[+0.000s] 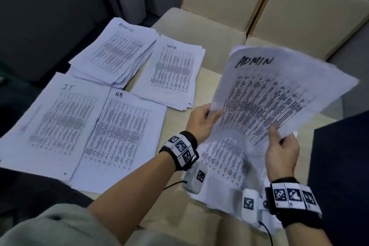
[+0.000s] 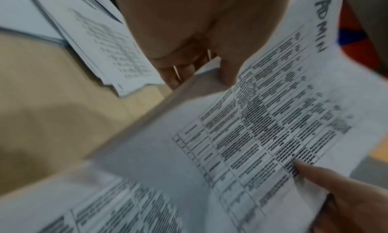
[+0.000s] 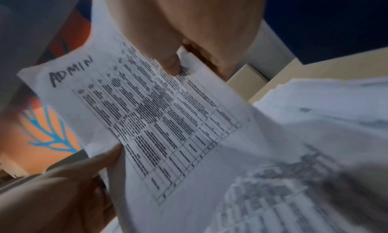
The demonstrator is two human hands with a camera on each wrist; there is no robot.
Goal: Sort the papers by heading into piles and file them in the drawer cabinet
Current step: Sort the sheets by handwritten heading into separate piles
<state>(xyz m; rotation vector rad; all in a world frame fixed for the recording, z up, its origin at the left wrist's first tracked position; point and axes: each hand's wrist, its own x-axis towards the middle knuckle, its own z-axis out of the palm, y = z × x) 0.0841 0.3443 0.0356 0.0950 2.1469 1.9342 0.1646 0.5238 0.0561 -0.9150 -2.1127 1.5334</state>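
We held the sheet right of centre | left hand pinched its left edge, right hand its lower edge | long axis tilted, ADMIN heading toward upper left.

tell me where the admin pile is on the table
In the head view the ADMIN pile lies far left, beside the Task List pile, behind the IT pile.

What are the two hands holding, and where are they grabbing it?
Both hold the ADMIN sheet. The left hand pinches its left edge, and the right hand pinches its bottom edge. It is lifted above the unsorted papers.
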